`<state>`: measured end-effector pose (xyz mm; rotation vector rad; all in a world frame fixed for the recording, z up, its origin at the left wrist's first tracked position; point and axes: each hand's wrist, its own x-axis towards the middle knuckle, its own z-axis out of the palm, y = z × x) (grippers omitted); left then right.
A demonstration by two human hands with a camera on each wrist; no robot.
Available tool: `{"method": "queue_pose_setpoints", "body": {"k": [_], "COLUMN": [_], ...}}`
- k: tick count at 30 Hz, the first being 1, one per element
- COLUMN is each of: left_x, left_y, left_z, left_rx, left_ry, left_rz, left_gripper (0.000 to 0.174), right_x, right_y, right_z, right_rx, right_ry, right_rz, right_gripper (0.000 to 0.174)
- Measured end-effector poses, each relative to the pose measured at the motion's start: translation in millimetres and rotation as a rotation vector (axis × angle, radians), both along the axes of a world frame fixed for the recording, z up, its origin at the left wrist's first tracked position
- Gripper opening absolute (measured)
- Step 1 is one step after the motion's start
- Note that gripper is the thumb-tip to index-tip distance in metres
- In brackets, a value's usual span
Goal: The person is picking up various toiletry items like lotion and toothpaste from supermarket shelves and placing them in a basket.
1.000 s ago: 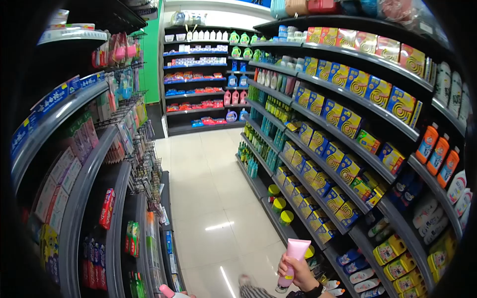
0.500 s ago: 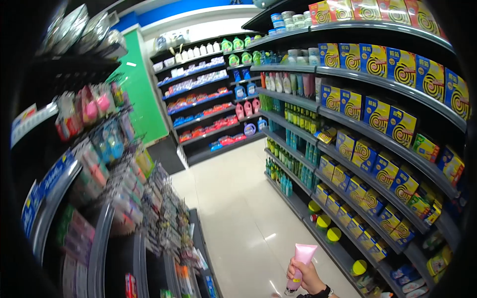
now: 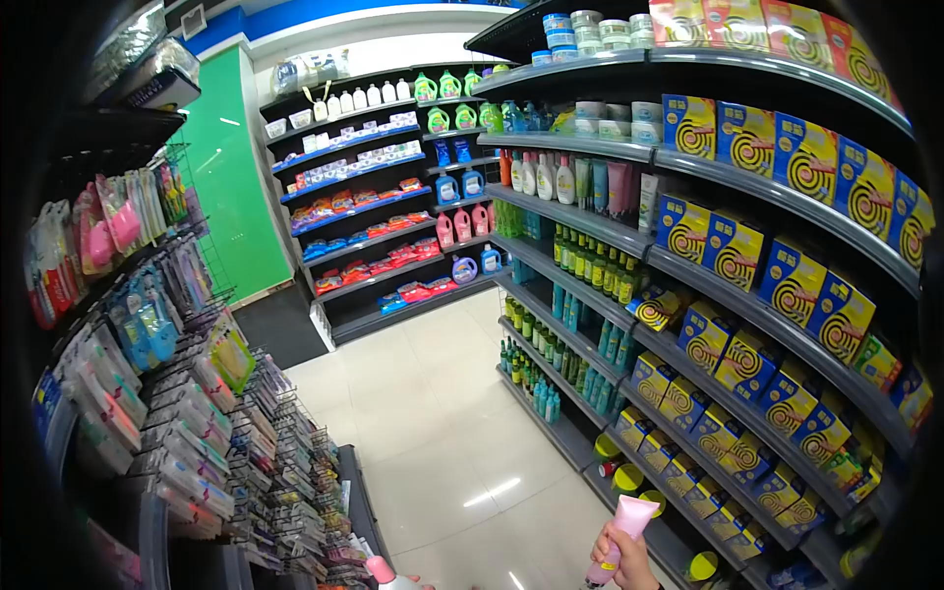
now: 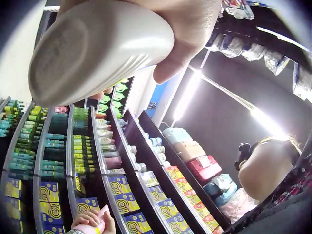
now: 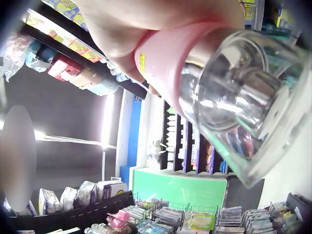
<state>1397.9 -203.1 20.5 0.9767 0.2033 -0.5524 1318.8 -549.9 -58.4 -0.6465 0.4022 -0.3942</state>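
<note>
At the bottom right of the head view my right hand [image 3: 629, 562] grips a pink squeeze tube [image 3: 635, 515], its flat crimped end pointing up. The right wrist view shows the tube's clear, chunky cap [image 5: 239, 92] close up, at its lower end. My left hand [image 4: 190, 29] holds a white bottle [image 4: 102, 51], whose base faces the left wrist camera, with the thumb along one side. Only the pink cap [image 3: 379, 567] and white shoulder of that bottle show at the bottom edge of the head view; the left hand is mostly cut off there.
Shelves of blue-yellow coil boxes [image 3: 747, 246] and green bottles [image 3: 595, 265] line the aisle's right side. A wire rack of hanging packs [image 3: 197, 423] stands left. Pale floor tiles [image 3: 433, 423] run between them to a back shelf [image 3: 364, 236] of cleaning products.
The head view has shifted, bringing the hanging rack and green panel further into sight. The tube sits farther right in it. The bottle's pink cap, out of view half a second ago, shows again.
</note>
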Motion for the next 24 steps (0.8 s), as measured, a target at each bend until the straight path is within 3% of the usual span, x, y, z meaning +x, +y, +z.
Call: {"method": "queue_pose_setpoints", "body": {"k": [1, 3, 5, 10, 11, 12, 13, 16, 24], "left_x": [19.7, 57.7, 104.8, 240.6, 273.1, 306.8, 330.9, 401.1, 504.6], "left_y": [-7.8, -22.8, -37.1, -67.8, -76.2, -84.6, -89.8, -99.8, -92.7], "left_z": [-2.8, -3.4, -11.6, -27.7, -24.1, -17.5, -9.2, 15.9, -13.2], "left_rx": [0.018, 0.05, 0.068, 0.037, -0.085, -0.207, -0.331, -0.379, -0.602], "left_ry": [-0.017, 0.054, 0.04, 0.008, -0.032, -0.074, -0.112, -0.138, -0.003], "left_rz": [-0.039, -0.038, -0.134, -0.257, -0.301, -0.343, -0.37, -0.391, -0.377], "left_gripper": [0.065, 0.066, 0.063, 0.059, 0.062, 0.066, 0.07, 0.072, 0.073], "right_x": [9.7, 23.0, 43.8, 141.1, 164.6, 190.5, 221.6, 302.3, 435.5], "right_y": [-0.6, 2.8, -8.9, -32.0, -39.3, -41.2, -33.5, -27.6, -12.0], "right_z": [17.5, 53.5, 53.9, 19.2, 7.4, 9.1, 47.8, 65.2, 73.6], "right_rx": [-0.008, -0.001, -0.007, -0.014, -0.046, -0.102, -0.127, -0.181, -0.177], "right_ry": [0.013, 0.295, 0.241, 0.165, 0.095, 0.085, 0.095, 0.102, 0.162], "right_rz": [-0.01, -0.103, -0.055, -0.309, -0.349, -0.332, -0.324, -0.242, -0.098], "right_gripper": [0.012, 0.03, 0.03, 0.019, 0.015, 0.018, 0.018, 0.019, 0.019]}}
